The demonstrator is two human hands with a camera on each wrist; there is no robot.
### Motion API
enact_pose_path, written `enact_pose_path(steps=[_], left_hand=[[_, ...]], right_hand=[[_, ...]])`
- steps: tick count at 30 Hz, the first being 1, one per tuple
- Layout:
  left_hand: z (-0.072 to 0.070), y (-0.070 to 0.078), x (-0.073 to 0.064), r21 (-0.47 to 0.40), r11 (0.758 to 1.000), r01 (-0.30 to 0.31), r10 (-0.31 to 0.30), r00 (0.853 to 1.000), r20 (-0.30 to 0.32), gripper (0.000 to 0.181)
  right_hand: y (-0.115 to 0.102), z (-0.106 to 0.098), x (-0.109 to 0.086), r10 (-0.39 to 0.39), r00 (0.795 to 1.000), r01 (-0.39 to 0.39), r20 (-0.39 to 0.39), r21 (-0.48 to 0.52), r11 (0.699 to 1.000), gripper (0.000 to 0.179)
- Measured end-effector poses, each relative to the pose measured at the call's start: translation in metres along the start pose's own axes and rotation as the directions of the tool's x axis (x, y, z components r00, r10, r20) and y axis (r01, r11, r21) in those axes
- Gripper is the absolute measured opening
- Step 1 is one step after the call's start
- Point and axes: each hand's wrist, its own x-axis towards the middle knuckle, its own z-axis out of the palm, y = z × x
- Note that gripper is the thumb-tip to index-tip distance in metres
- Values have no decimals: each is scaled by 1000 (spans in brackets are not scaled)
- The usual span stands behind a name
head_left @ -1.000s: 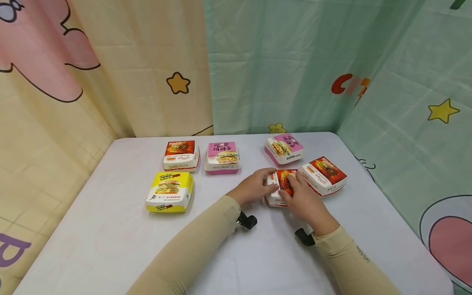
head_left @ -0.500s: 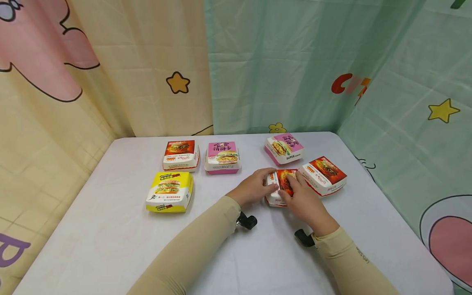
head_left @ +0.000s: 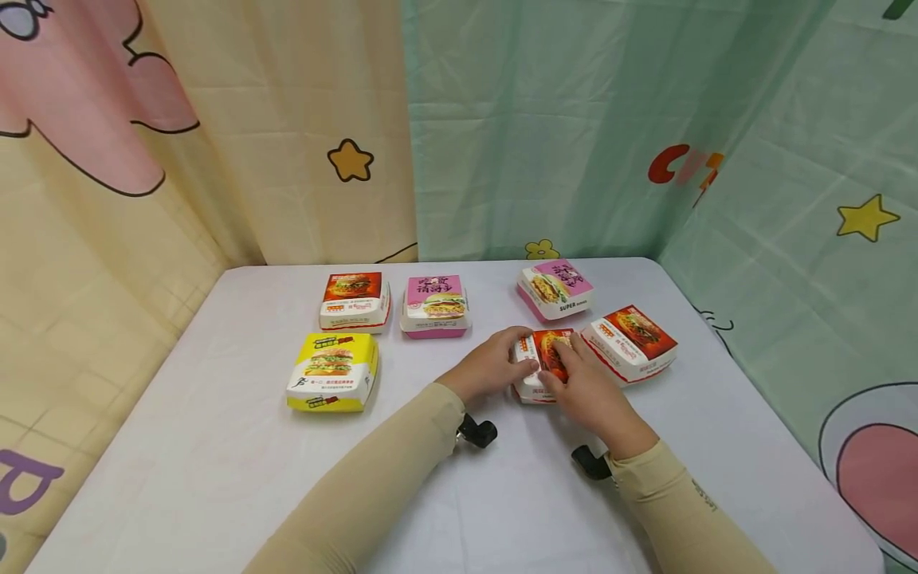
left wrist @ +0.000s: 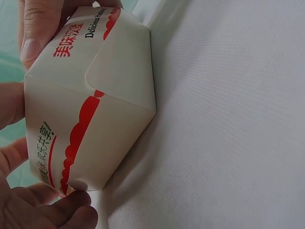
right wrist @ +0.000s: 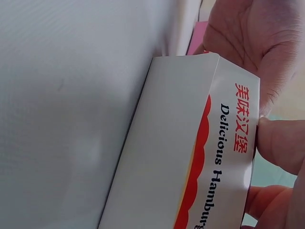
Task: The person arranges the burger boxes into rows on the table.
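Observation:
On the table a red-and-white hamburger box (head_left: 527,388) sits between both hands. My left hand (head_left: 493,368) grips its left side, fingers round the far-left corner and thumb at the near top edge. Over the right part of the lid, my right hand (head_left: 598,399) holds the box with bent fingers and thumb, hiding part of the printed burger. The left wrist view has the box (left wrist: 81,109) closed, its bottom at the cloth, with fingers of both hands on it. In the right wrist view, lettering shows along the box's side (right wrist: 209,143).
Just right stands another red-and-white box (head_left: 631,344), with a pink one (head_left: 555,288) behind. Further left are a pink box (head_left: 434,307), a red-and-white box (head_left: 355,303) and a yellow box (head_left: 333,372). Printed curtains (head_left: 502,159) rise behind the white-covered table (head_left: 215,446).
The held box has shifted slightly left with both hands, widening the gap to the red-and-white box on its right. The other boxes stay in place; the head view moves a little.

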Motion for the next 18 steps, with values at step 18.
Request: enact_pose_path(steps=[18], left_hand=[[-10, -4, -20, 107, 993, 51, -44, 996, -73, 58]], right_hand=[[-5, 0, 5, -82, 992, 76, 98, 61, 995, 71]])
